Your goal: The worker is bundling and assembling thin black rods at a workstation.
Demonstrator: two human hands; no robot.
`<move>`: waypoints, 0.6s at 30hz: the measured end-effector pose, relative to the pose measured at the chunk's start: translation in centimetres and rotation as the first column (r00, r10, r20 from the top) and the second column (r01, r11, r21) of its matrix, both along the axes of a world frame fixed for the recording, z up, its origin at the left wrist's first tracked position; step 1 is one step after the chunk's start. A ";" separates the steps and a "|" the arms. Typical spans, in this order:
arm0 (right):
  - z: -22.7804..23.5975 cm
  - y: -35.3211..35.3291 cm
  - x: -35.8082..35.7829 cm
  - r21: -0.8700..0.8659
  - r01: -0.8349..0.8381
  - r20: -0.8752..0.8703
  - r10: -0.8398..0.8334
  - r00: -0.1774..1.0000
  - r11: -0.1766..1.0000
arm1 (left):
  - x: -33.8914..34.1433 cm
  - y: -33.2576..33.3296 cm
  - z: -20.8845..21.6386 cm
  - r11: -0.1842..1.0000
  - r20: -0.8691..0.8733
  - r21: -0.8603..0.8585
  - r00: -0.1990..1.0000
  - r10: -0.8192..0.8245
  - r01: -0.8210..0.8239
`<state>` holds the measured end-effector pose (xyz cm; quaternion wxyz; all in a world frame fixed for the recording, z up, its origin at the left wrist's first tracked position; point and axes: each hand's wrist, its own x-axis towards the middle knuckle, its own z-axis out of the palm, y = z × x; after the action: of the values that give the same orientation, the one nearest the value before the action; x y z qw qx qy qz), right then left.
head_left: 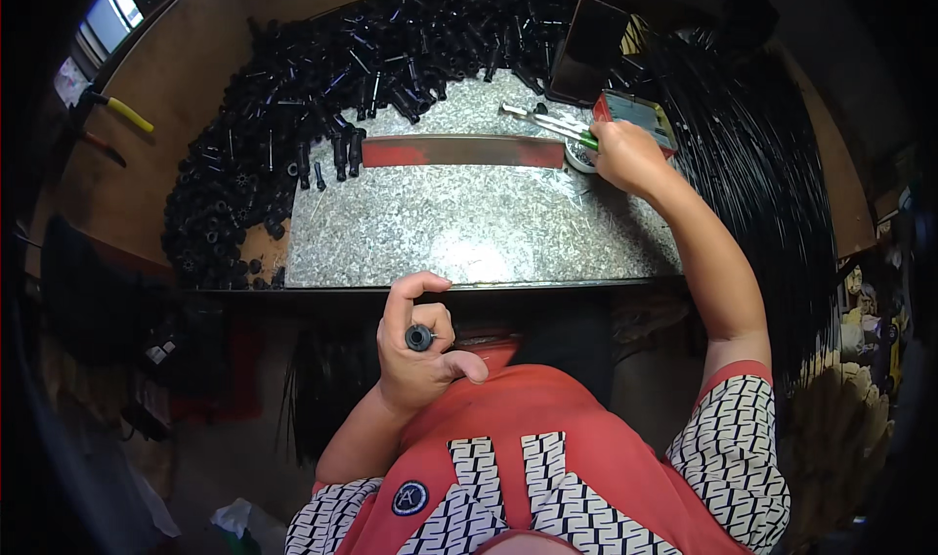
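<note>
My left hand [415, 340] is in front of the table's near edge. Its lower fingers curl around a black cylindrical part [419, 337], whose round, hollow end faces up; the index finger and thumb stand apart. Over the right side of the table, my right hand [630, 154] grips a slim silver, plier-like tool [547, 120] with green handles, its tip pointing left. Beneath that hand, a small round dish [580, 156] is partly hidden. A long flat bar [464, 151], brown-grey with red ends, lies across the speckled stone slab [391, 223], left of the dish.
Black tubular parts [391, 47] are heaped along the back and left. A dark flat device [589, 47] leans at the back beside a red box [640, 115]. Long thin black rods [752, 145] fill the right. Yellow-handled pliers [127, 112] hang on the left wall.
</note>
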<state>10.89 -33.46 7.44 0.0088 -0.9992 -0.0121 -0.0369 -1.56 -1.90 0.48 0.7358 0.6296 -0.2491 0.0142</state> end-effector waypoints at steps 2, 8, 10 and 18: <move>-0.5 -0.2 1.0 -0.057 -0.033 -0.025 0.031 0.999 0.998 | -0.1 -0.1 0.2 1.000 -0.004 0.000 1.000 0.004 -0.004; -1.7 -0.4 2.5 -0.140 -0.064 -0.049 0.057 0.997 0.988 | 0.0 -0.2 0.1 1.000 0.025 0.017 1.000 0.006 -0.007; -1.5 0.0 2.5 -0.127 -0.063 -0.063 0.056 0.996 0.990 | 0.1 -0.3 0.0 0.999 0.019 0.041 1.000 0.007 -0.007; -1.0 -0.2 0.9 0.143 -0.011 0.117 -0.006 0.993 0.990 | 0.3 -0.2 -0.3 0.999 0.003 0.039 1.000 0.012 -0.012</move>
<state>11.80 -33.62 6.44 0.0799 -0.9921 -0.0113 -0.0960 -1.29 -2.13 0.15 0.7230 0.6453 -0.2464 0.0146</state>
